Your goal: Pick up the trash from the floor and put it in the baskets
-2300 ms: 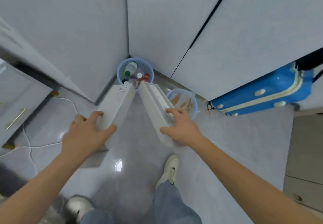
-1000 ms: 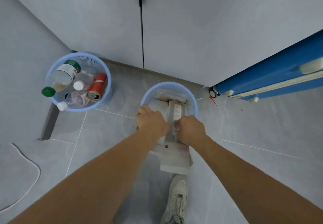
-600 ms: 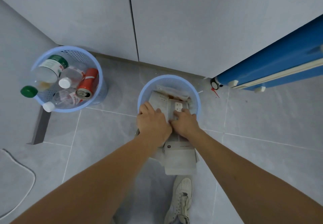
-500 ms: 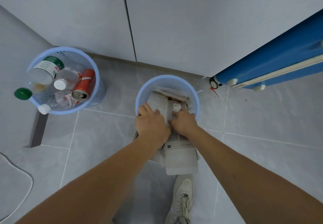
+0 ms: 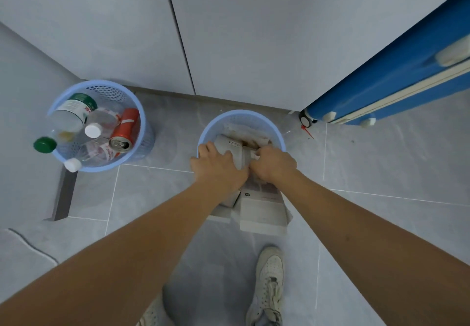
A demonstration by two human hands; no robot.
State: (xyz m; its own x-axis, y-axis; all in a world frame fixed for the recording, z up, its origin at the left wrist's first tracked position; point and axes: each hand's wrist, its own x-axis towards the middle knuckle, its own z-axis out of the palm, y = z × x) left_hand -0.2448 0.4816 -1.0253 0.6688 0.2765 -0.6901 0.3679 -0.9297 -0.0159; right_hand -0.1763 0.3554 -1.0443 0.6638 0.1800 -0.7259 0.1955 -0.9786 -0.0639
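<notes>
Across the top of the frame we see pale grey cabinet doors (image 5: 254, 33), and below them the grey tiled floor (image 5: 381, 173) fills the rest. At the upper right a blue suitcase (image 5: 386, 81) with cream trim lies on the floor, one small wheel near the cabinet base.

Our two bare forearms reach up from the bottom corners toward the centre. There stands the right-hand basket (image 5: 203, 134), pale blue, with crumpled paper inside. Two long white cardboard boxes (image 5: 262, 208) lean into it: their upper ends sit inside the rim, while their lower ends stick out over the near edge toward us, just above our white shoe (image 5: 269, 274).

At centre left stands the second basket (image 5: 142, 122), also pale blue with a slotted wall, well apart from the first. It holds clear plastic bottles (image 5: 68, 119) with green and white caps and a red drinks can (image 5: 124, 129); one green-capped bottle juts over its left rim.

Our left hand (image 5: 218, 165) lies on the left box at the basket's near rim, its fingers (image 5: 206, 147) curled over the box's upper end. Our right hand (image 5: 273, 164) lies beside it, touching it, fingers bent down and gripping the top of the right box.

A thin pale cable (image 5: 30, 246) curves across the floor at lower left.
</notes>
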